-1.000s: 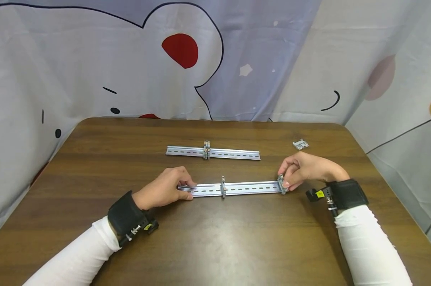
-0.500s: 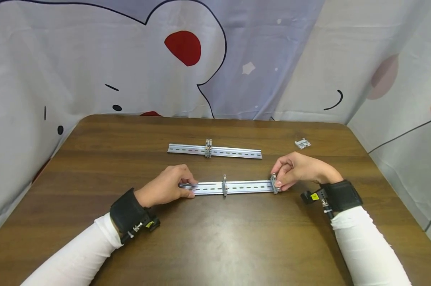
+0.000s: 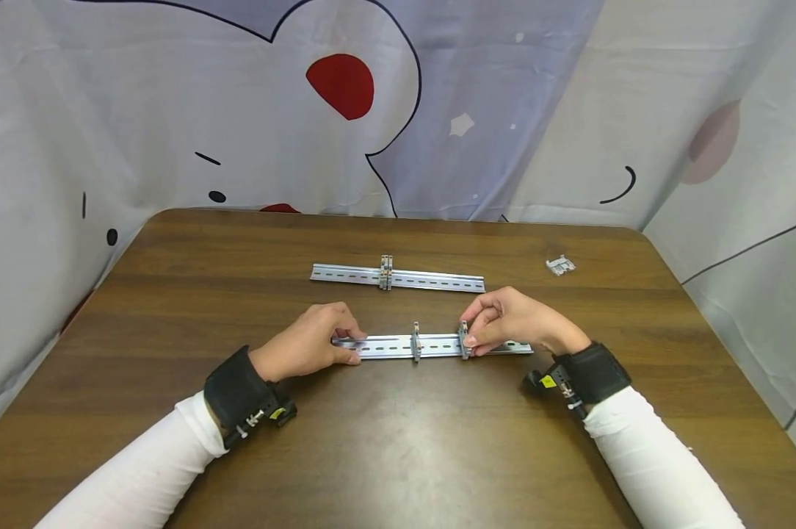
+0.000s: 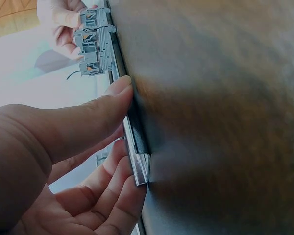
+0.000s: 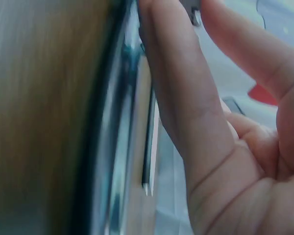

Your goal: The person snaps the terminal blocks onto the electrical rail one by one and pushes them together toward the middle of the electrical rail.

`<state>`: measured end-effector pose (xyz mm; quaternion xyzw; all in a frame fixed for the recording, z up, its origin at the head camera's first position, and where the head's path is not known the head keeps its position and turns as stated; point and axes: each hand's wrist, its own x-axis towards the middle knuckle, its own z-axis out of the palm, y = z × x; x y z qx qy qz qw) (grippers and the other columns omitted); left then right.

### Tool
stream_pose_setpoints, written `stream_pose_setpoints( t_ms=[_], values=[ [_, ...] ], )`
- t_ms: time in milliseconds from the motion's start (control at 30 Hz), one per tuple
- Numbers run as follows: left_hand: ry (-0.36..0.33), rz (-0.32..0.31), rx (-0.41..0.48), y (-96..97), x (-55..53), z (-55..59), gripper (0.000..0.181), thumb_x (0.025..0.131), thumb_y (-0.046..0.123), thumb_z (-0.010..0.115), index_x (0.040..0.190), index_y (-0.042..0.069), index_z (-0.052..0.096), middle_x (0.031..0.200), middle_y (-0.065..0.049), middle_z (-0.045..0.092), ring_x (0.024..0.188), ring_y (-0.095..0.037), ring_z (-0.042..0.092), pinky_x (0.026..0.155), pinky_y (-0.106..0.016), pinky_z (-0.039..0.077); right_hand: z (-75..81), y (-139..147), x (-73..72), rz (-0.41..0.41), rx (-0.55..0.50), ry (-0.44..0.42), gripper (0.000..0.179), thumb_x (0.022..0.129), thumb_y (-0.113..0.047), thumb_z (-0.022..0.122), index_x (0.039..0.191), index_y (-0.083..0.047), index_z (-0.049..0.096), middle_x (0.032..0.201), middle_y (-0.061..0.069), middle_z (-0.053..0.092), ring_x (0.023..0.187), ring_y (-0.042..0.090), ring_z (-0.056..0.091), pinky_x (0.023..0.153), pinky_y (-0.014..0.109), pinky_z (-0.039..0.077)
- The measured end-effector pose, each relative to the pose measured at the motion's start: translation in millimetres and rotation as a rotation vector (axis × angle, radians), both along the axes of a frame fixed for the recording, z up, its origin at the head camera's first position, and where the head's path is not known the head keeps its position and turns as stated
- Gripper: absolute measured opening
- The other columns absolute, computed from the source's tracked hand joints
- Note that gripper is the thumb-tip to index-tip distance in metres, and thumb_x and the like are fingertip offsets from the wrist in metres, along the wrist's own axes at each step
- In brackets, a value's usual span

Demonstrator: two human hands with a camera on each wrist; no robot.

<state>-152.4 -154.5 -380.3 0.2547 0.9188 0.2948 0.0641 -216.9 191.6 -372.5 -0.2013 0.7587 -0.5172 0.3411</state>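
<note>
In the head view a slotted metal DIN rail (image 3: 385,347) lies across the table before me. My left hand (image 3: 313,339) grips its left end, thumb on the near edge and fingers on the far edge; the left wrist view shows the rail end (image 4: 141,169) between them. One grey terminal block (image 3: 415,342) stands on the rail near its middle. To the right of it, my right hand (image 3: 513,323) pinches a second grey terminal block (image 3: 464,341) that sits on the rail. A small gap separates the two blocks. Blurring hides detail in the right wrist view.
Farther back lies another DIN rail (image 3: 438,281) bearing terminal blocks (image 3: 386,272) side by side. Some small grey pieces (image 3: 560,265) lie at the back right of the wooden table (image 3: 239,250). A printed curtain (image 3: 173,110) hangs behind the table.
My right hand has slid its terminal block leftward along the rail, from the right end toward the middle block. The left hand keeps its grip on the left end.
</note>
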Motion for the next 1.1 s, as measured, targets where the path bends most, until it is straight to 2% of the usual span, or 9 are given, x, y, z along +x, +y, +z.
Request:
stream_pose_setpoints(
  t_ms=[300, 567, 767, 1100],
  values=[
    [0.024, -0.013, -0.012, -0.7, -0.9, -0.5, 0.026, 0.078, 0.017, 0.083, 0.102, 0.009, 0.076, 0.096, -0.002, 0.062, 0.086, -0.02, 0.057, 0.073, -0.031, 0.046, -5.6, -30, 7.5, -0.039, -0.057, -0.015, 0.047, 0.082, -0.004, 0.077, 0.121, 0.011, 0.054, 0.092, 0.021, 0.071, 0.085, 0.034, 0.071, 0.078, 0.045, 0.056],
    [-0.022, 0.036, 0.003, 1.5, 1.2, -0.4, 0.027, 0.078, 0.016, 0.083, 0.101, 0.009, 0.071, 0.097, -0.002, 0.061, 0.092, -0.021, 0.061, 0.078, -0.037, 0.05, -11.2, -47, 11.7, -0.054, -0.112, -0.048, 0.046, 0.082, -0.003, 0.077, 0.121, 0.01, 0.055, 0.092, 0.021, 0.07, 0.085, 0.032, 0.071, 0.079, 0.046, 0.055],
    [-0.028, 0.05, -0.002, 3.3, 2.5, 0.5, 0.027, 0.078, 0.016, 0.083, 0.101, 0.009, 0.071, 0.097, -0.001, 0.061, 0.093, -0.022, 0.061, 0.079, -0.037, 0.05, -9.8, -54, 13.2, -0.047, -0.096, -0.02, 0.043, 0.081, -0.002, 0.078, 0.117, 0.008, 0.057, 0.09, 0.022, 0.07, 0.084, 0.032, 0.071, 0.076, 0.045, 0.056],
    [-0.029, 0.049, -0.016, 4.1, 1.9, 1.2, 0.028, 0.078, 0.017, 0.083, 0.103, 0.01, 0.072, 0.098, -0.001, 0.061, 0.093, -0.021, 0.06, 0.08, -0.038, 0.05, -9.2, -56, 14.9, -0.048, -0.119, -0.039, 0.043, 0.083, 0.001, 0.075, 0.12, 0.009, 0.056, 0.09, 0.021, 0.07, 0.084, 0.031, 0.071, 0.078, 0.046, 0.056]
  ],
)
